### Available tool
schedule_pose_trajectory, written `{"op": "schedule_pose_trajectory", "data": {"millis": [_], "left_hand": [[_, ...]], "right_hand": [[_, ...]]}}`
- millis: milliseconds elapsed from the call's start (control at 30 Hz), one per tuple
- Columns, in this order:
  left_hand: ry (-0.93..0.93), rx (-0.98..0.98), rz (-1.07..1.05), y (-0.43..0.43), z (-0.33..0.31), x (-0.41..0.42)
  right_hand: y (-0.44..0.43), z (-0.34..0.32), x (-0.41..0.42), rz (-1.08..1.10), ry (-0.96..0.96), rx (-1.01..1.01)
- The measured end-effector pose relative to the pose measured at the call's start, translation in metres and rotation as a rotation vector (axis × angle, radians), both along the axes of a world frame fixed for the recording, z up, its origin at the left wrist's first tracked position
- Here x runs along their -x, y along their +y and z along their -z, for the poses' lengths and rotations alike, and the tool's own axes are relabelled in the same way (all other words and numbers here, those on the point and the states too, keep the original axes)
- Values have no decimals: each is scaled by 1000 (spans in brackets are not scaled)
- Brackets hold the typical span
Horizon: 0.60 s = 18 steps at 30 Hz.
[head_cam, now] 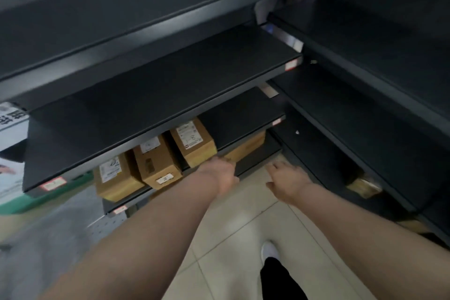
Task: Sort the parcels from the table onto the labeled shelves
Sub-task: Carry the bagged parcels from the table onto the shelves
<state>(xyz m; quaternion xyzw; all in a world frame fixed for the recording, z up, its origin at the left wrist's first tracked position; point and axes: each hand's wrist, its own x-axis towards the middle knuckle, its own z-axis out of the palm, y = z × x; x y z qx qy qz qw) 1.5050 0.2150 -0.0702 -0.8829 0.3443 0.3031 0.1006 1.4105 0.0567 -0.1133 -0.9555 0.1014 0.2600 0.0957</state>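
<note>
Three brown cardboard parcels stand side by side on a low black shelf (243, 114): the left parcel (117, 178), the middle parcel (158, 163) and the right parcel (193, 141), each with a white label. One shelf lower lies another brown parcel (246, 146), partly hidden under the shelf above. My left hand (222, 173) rests against that parcel's near end, its fingers hidden behind the back of the hand. My right hand (287, 181) hovers to the right of it over the floor, fingers spread, holding nothing.
Bare black shelves (170, 75) rise above, with red-and-white labels (52, 184) on their front edges. A second black shelf unit (353, 109) stands at the right with a brown parcel (364, 186) low down. Pale tiled floor (243, 226) and my white shoe (269, 249) lie below.
</note>
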Motion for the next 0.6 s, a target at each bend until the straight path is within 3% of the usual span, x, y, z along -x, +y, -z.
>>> {"op": "schedule_pose_trajectory", "data": {"millis": [367,600], "left_hand": [[10,136,431,-70,-39,129],[19,209,769,-149,-60,261]], "right_hand": [[-4,-56,210,446,-9,148],[-18,-84,365,806,-35,193]]}}
